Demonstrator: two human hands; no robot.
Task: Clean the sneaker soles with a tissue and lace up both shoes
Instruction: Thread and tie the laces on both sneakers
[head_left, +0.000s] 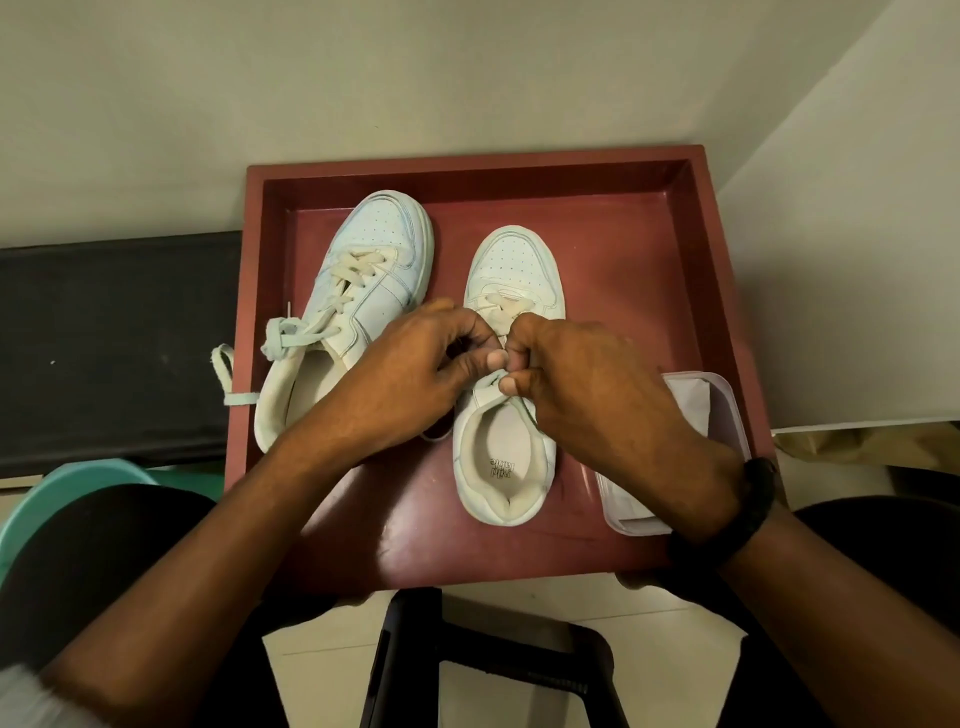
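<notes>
Two white sneakers stand upright in a dark red tray. The left sneaker is laced and its lace ends are knotted, trailing over the tray's left rim. The right sneaker stands toe away from me, and both my hands meet above its tongue. My left hand and my right hand each pinch the lace of this shoe between thumb and fingers. The hands hide most of its eyelets and lacing.
A clear plastic container with white tissue lies in the tray's right side, partly under my right wrist. A teal basin sits at the lower left beside a black bench. A black stool frame supports the tray.
</notes>
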